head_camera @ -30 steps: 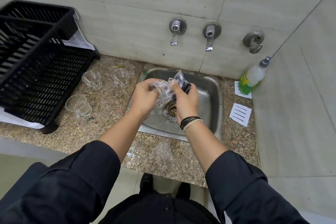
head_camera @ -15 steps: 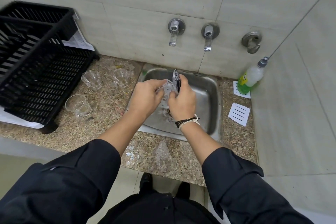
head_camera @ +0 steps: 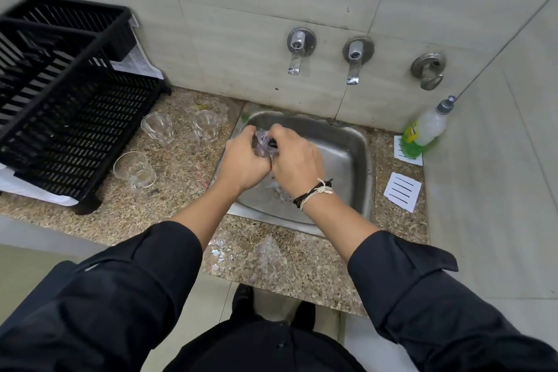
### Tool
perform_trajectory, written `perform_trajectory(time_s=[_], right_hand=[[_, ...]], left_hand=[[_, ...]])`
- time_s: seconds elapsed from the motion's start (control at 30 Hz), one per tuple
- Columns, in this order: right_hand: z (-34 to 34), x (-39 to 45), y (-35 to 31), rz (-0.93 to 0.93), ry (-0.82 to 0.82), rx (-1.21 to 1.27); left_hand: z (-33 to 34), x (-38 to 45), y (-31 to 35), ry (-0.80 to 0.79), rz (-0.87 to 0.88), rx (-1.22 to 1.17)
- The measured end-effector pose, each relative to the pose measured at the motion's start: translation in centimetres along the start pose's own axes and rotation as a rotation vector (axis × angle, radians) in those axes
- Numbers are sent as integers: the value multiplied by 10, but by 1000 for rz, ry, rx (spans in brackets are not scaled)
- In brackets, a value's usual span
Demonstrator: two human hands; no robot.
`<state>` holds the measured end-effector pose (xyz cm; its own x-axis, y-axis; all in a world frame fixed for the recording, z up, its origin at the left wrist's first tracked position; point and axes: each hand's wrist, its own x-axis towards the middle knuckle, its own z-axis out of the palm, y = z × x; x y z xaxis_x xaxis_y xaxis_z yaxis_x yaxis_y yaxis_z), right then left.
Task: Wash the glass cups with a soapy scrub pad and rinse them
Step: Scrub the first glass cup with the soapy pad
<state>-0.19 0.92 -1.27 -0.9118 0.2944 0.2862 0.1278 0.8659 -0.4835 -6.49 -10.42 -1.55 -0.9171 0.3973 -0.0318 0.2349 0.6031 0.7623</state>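
Over the sink (head_camera: 347,145), the left hand (head_camera: 241,160) grips a glass cup (head_camera: 262,142) while the right hand (head_camera: 297,160) curls round the dark scrub pad (head_camera: 272,142) against it — scrubbing looks underway. Three more cups (head_camera: 134,169) wait on the counter (head_camera: 181,190) — the black rack (head_camera: 60,100) holds none, so most work seems left.

You have a black slatted plastic dish rack (head_camera: 69,106) on a speckled brown-and-beige granite counter (head_camera: 178,166), a grey steel sink (head_camera: 356,154), a green-filled clear soap bottle (head_camera: 422,133), and a white black-striped card (head_camera: 403,191).
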Motion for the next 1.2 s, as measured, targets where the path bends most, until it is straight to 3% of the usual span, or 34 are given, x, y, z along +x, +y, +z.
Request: perform_trajectory(time_s=[0.1, 0.23, 0.3, 0.5, 0.57, 0.73, 0.83, 1.0, 1.2], right_hand=[[3, 4, 13, 244, -68, 156], [2, 4, 4, 43, 6, 104], [4, 5, 9, 68, 58, 185], [16, 0, 9, 582, 170, 689], [18, -3, 5, 628, 205, 723], [5, -10, 1, 243, 231, 310], [-6, 1, 3, 79, 146, 125], [-16, 9, -3, 2, -67, -46], [-17, 14, -6, 48, -60, -59]], left_hand=[[0, 2, 8, 16, -40, -3], [-4, 8, 14, 0, -43, 19], [-2, 7, 16, 5, -39, 14], [13, 2, 12, 18, -176, -523], [16, 2, 13, 28, -175, -520], [5, 6, 24, 98, 61, -200], [4, 5, 34, 81, 196, -82], [-2, 15, 24, 89, 134, -83], [3, 14, 23, 62, 156, -32]])
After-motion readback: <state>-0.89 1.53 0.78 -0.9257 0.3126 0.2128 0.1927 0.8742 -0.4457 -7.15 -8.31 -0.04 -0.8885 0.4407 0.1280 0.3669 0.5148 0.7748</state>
